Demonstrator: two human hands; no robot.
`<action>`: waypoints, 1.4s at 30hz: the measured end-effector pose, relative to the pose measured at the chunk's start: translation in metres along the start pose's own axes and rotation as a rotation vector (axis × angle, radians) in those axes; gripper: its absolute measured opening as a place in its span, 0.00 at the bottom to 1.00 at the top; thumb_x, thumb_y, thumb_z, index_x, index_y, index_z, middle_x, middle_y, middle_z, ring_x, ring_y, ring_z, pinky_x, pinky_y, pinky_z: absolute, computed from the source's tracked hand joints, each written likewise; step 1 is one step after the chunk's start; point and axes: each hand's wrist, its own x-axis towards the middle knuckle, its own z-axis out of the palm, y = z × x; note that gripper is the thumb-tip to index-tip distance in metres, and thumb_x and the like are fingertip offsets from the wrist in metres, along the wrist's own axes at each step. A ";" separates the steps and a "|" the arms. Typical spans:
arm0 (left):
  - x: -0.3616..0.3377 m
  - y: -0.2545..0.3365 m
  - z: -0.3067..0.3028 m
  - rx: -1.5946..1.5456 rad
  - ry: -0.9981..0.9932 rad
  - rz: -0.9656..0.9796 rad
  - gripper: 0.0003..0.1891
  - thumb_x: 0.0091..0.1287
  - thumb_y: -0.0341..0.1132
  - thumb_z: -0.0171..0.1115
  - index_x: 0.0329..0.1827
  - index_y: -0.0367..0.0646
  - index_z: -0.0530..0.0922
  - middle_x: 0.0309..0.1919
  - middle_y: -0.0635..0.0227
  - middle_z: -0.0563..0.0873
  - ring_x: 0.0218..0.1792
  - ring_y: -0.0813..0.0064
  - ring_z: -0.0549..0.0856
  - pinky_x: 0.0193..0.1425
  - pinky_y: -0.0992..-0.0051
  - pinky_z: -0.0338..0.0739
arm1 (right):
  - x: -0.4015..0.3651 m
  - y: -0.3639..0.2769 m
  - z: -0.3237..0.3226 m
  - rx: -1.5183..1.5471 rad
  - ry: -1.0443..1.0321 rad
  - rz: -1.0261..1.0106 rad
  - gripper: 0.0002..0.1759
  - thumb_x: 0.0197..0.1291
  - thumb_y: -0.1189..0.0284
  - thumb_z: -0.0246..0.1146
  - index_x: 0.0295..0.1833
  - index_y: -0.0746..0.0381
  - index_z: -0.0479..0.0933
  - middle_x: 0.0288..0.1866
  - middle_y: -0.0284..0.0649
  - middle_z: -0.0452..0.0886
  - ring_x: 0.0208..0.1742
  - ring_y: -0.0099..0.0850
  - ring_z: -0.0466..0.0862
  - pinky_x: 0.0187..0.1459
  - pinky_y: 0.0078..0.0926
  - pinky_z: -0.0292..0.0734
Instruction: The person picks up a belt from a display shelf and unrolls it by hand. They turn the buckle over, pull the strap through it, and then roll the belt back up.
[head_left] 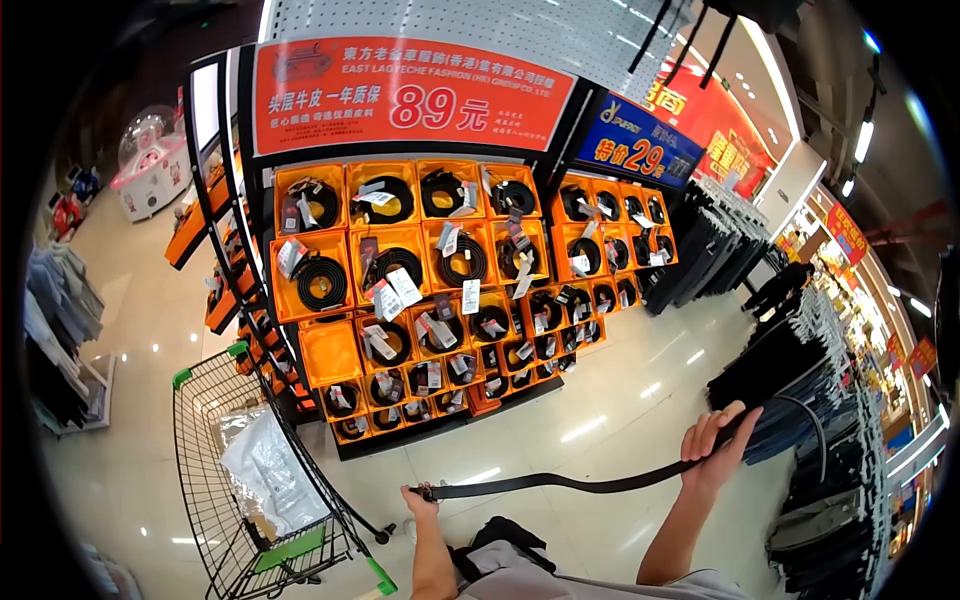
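A black belt [560,482] stretches between my two hands, sagging slightly in the middle. My left hand [422,502] pinches one end, where the buckle seems to be. Higher up and to the right, my right hand [715,450] has its fingers wrapped around the strap, and the loose end [815,425] curls out beyond it. In front of me stands a display rack of orange boxes, most holding a coiled black belt [321,282] with tags. One orange box [331,353] at the left of the rack has no belt in it.
A wire shopping cart [200,440] with green corners stands at left, with a white plastic bag [270,470] inside. Jeans [800,440] hang on racks at right. A red price sign [410,95] tops the display. Clothes [60,320] hang at far left, near a white-and-pink machine [150,175].
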 end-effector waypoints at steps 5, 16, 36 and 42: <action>-0.008 -0.004 -0.021 0.303 0.133 0.194 0.34 0.68 0.58 0.58 0.64 0.34 0.74 0.59 0.57 0.78 0.53 0.54 0.82 0.53 0.51 0.80 | -0.005 -0.015 -0.006 0.058 0.029 -0.088 0.29 0.81 0.48 0.36 0.33 0.57 0.66 0.09 0.33 0.62 0.07 0.26 0.61 0.08 0.24 0.64; -0.052 -0.053 -0.012 1.189 -0.063 0.293 0.34 0.67 0.55 0.65 0.62 0.30 0.75 0.57 0.52 0.83 0.54 0.59 0.86 0.53 0.63 0.81 | -0.059 -0.029 -0.030 0.238 -0.441 -0.045 0.33 0.78 0.48 0.47 0.27 0.64 0.71 0.10 0.43 0.71 0.09 0.32 0.71 0.10 0.29 0.70; -0.562 -0.079 0.124 1.033 -1.829 1.124 0.33 0.66 0.51 0.66 0.64 0.31 0.75 0.60 0.45 0.82 0.61 0.53 0.82 0.67 0.59 0.74 | -0.105 -0.017 -0.067 -0.096 -0.330 0.527 0.06 0.55 0.80 0.68 0.39 0.69 0.81 0.27 0.33 0.84 0.27 0.19 0.80 0.29 0.20 0.75; -0.589 -0.096 0.149 0.970 -1.928 1.373 0.33 0.63 0.51 0.71 0.61 0.32 0.77 0.58 0.43 0.83 0.58 0.48 0.84 0.61 0.59 0.79 | -0.097 -0.022 -0.051 0.051 -0.373 0.371 0.10 0.62 0.77 0.67 0.47 0.71 0.82 0.33 0.34 0.86 0.35 0.17 0.82 0.36 0.20 0.78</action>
